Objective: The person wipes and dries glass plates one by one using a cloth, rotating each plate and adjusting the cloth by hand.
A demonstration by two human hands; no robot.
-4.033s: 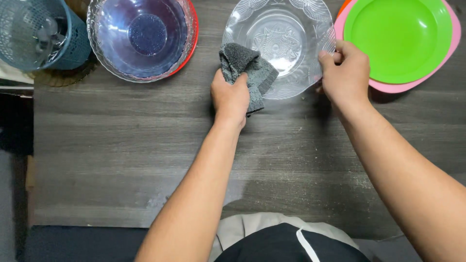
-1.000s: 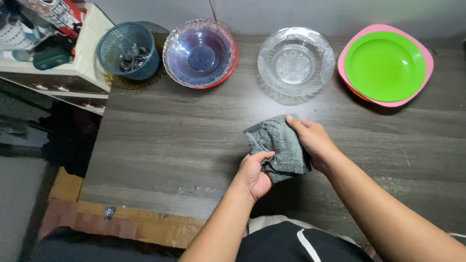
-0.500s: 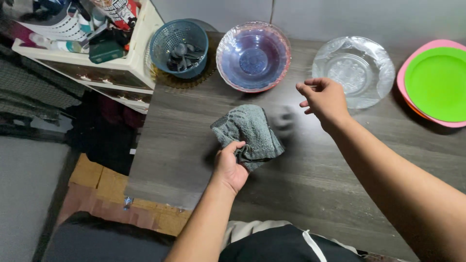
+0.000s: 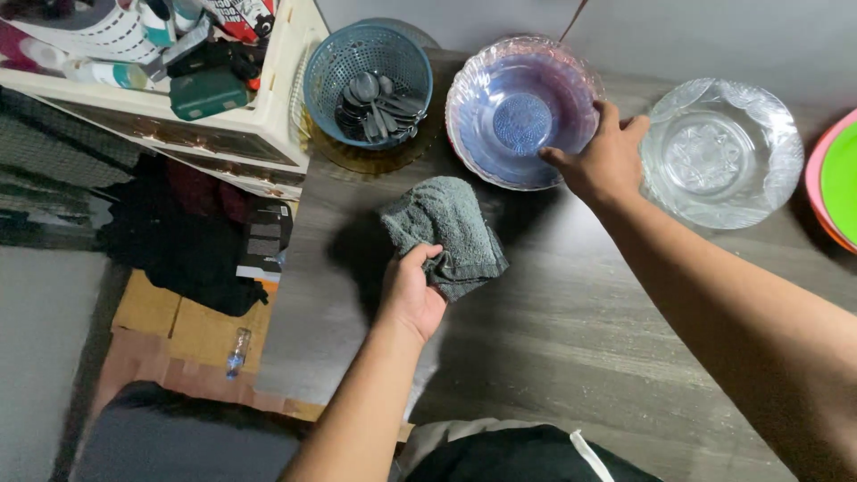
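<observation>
— Since half a second earlier, the right hand [image 4: 605,157] had left the air over the table [image 4: 571,357] and reached the tinted glass bowl [image 4: 522,112] near the far edge; the view had shifted too, so the green plate [image 4: 839,183] slid almost out at the right.

— What was its grip?

— Thumb inside, fingers outside, pinching the bowl's near right rim. The left hand [image 4: 412,290] had stayed put, fingers curled and pinching the near edge of the grey cloth [image 4: 444,234], bunched on the table toward its left edge.

— How to do it well?

— I'd judge: lift the bowl clear of the clear glass bowl [image 4: 721,152] just beside it, and keep well off the blue basket of spoons [image 4: 368,82].
</observation>
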